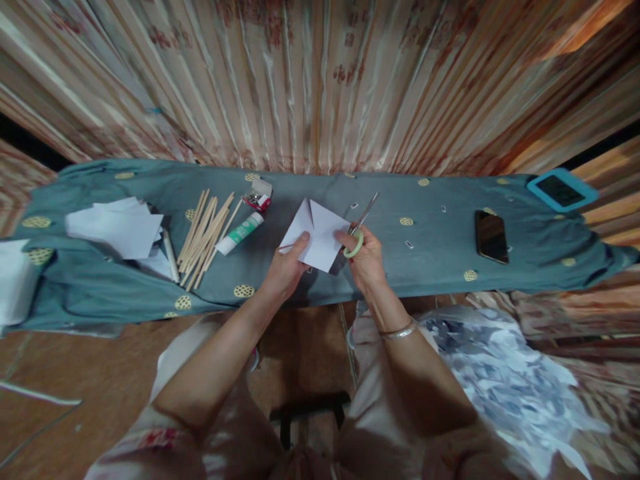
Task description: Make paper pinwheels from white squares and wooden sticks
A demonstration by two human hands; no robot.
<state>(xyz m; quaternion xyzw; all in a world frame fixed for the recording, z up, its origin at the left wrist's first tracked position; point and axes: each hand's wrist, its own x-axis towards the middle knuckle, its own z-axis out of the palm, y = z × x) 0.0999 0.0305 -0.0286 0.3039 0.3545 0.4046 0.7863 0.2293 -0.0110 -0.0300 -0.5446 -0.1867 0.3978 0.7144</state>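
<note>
A white square of paper [325, 243] with a slit cut in from its top corner is held above the cloth-covered table. My left hand [290, 267] grips its left side, thumb on top and fingers underneath. My right hand [367, 253] has pale green-handled scissors [355, 244] around its fingers, the blades pointing up and away to the right. The right thumb and fingertips also touch the paper's right edge. Another line that looks like a cut shows near my left thumb.
Left of my hands lie a green-and-white glue tube [240, 233], a small open box of metal pins [258, 195], several wooden sticks [207, 237] and stacked white paper [117, 227]. To the right are a phone [491, 236] and a blue-framed device [563, 190]. A bag of paper scraps [505, 380] sits below.
</note>
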